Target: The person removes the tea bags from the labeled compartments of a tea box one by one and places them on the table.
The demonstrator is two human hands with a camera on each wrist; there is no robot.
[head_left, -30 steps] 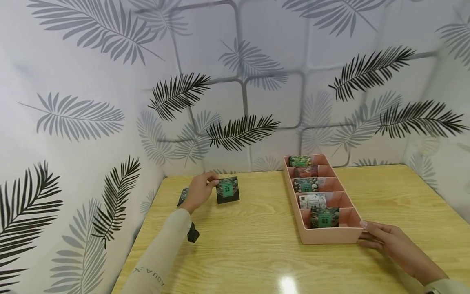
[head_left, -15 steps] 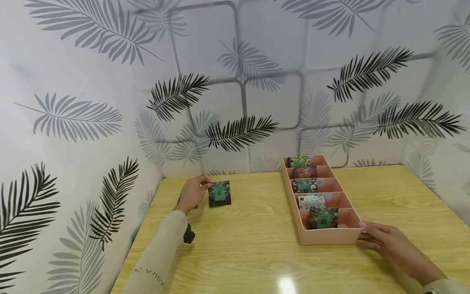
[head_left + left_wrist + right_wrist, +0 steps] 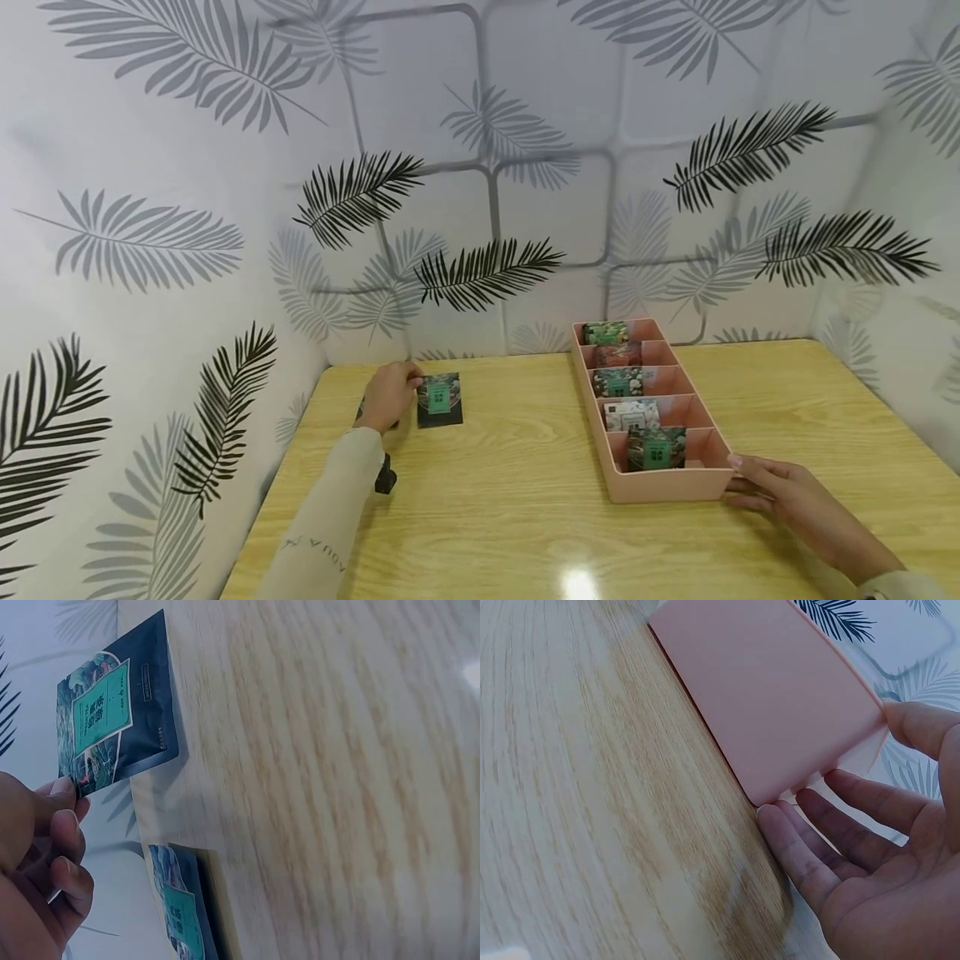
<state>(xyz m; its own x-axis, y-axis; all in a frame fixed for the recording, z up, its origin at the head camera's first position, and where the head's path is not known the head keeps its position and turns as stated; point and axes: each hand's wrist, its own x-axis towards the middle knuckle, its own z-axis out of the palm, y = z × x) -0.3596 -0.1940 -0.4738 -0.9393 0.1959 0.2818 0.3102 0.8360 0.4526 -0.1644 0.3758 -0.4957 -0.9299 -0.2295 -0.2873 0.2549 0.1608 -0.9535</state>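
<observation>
So the left hand (image 3: 390, 396) has the dark sachet (image 3: 439, 402) pinched by one corner, thumb and finger closed on it. Sachet's just right of that hand, back left of the worktop (image 3: 510, 500), well left of the pink tray (image 3: 667, 487). It's barely longer than wide, running roughly front to back, label facing the person. Tray's long axis points away, far end angled left; the right hand (image 3: 806, 508), part curled, grips its near right corner.

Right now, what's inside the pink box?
The pink box has five slots, each showing a packet. Whether more packets hide behind those, I can't see, because the front ones cover that.
</observation>
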